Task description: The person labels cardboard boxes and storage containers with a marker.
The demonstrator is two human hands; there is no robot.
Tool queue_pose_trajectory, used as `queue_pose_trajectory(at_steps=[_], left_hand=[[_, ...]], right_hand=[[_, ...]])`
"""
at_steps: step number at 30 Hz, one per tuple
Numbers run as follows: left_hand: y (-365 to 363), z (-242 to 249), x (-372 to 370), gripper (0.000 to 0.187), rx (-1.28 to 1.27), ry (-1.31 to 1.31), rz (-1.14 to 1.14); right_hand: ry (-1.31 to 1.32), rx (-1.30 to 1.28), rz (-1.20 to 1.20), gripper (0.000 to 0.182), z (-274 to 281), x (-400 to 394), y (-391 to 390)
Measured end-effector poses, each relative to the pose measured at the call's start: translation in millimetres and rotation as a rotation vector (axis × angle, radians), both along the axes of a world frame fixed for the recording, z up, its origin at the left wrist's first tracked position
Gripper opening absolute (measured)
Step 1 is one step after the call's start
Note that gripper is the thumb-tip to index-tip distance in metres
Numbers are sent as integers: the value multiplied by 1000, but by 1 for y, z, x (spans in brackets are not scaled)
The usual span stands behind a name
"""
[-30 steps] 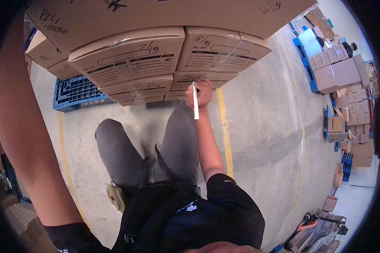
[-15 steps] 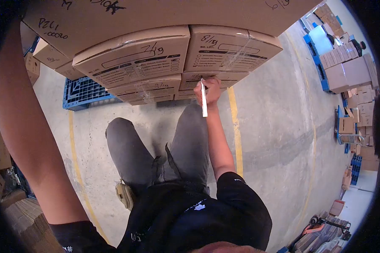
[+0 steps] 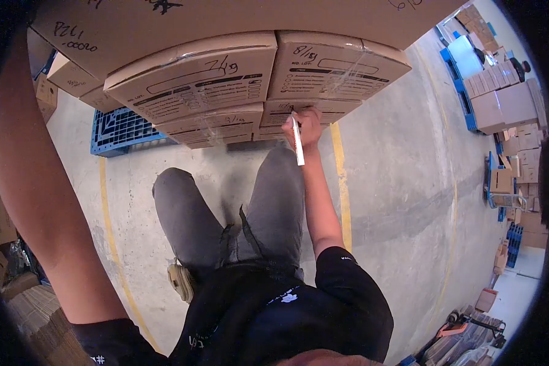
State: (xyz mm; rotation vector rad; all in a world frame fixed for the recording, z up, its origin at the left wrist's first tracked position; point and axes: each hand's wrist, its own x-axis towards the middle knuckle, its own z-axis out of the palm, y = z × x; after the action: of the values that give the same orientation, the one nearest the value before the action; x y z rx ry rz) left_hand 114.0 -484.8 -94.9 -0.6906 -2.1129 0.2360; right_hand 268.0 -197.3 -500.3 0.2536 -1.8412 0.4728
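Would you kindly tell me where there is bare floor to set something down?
The widest bare floor lies between the near yellow line and the far line, by the right arm. A smaller patch separates the blue pallet from the left knee. It's tight around the right hand, between boxes and right knee.

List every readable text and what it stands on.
"00020": top box; characters above unclear.
"NO. LOT:": left middle box, right middle box.
"7/19", probably: left middle box.
"8/19": right middle box.
"#": left sleeve.
Too small, blurred or cut off: remaining box, sleeve, shirt and white pen lettering.
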Motion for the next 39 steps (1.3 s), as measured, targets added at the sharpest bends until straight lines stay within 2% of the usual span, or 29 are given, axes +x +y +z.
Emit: queue_pose_trajectory(at_steps=[5, 7, 8, 10, 14, 18, 20, 22, 26, 39], left_hand=[[0, -23, 6, 31, 39, -58, -48], [1, -42, 11, 31, 74, -104, -87], [1, -54, 14, 31, 89, -133, -107], [2, -84, 23, 31, 134, -207, -152], [8, -158, 44, 31, 233, -359, -233], [13, -225, 62, 32, 281, -455, -292], [17, -252, 68, 32, 291, -488, -314], [21, -274, 74, 32, 299, -512, -335], [26, -293, 82, 32, 305, -536, -362], [20, -307, 91, 34, 340, -551, -344]], right_hand=[[-123, 29, 19, 20, -2, 8, -3], [-163, -106, 0, 17, -1, 12, -6], [-171, -104, 7, 17, -6, 11, -7], [-19, -376, 47, 18, -18, 9, -8], [-95, -463, -12, 21, -45, 34, -11], [-82, -190, 74, 22, -91, 40, -12], [-141, -189, 94, 23, -110, 36, -24], [-126, -17, 165, 24, -132, 28, -30], [-46, 5, 120, 27, -163, 3, -28], [-6, 51, 14, 20, -170, -5, -27]])
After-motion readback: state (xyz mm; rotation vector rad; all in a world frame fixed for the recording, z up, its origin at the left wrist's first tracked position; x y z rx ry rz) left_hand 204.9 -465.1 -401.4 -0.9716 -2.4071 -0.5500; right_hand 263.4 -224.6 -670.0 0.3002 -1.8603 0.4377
